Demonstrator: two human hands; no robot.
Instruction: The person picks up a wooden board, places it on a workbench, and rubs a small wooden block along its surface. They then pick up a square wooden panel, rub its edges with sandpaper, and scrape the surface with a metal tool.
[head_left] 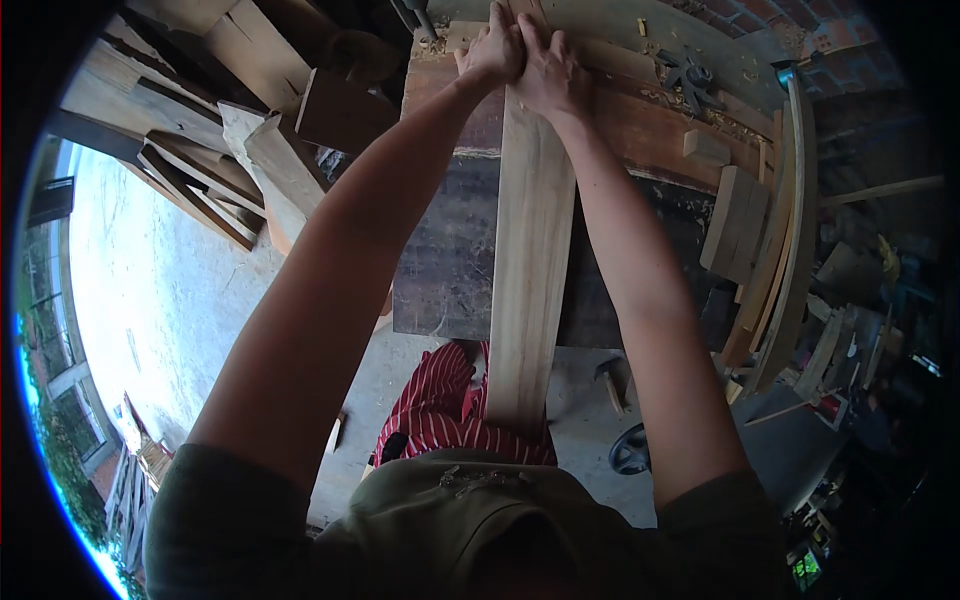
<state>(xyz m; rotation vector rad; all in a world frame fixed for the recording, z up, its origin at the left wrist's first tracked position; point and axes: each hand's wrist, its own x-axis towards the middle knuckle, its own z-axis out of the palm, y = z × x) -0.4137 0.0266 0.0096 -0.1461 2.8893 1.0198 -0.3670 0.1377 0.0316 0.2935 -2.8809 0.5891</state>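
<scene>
A long pale wooden board [532, 250] lies lengthwise on the workbench, its near end reaching past the edge to my lap. At the board's far end, my left hand [492, 50] and my right hand [550, 72] are side by side, touching, with arms stretched out. Their fingers are bent and closed, some index fingers pointing forward. Between and ahead of them shows a narrow brownish wooden piece [526, 11]; whether it is part of a tool or of the board I cannot make out. The palms hide whatever is beneath.
The workbench [445, 270] has a dark near part and a brown plank behind. A bladed metal cutter [690, 80], wood shavings and wooden blocks [735, 222] lie on the right. Boards [180, 110] are piled at left. A hammer [609, 388] and black handwheel [630, 452] are below.
</scene>
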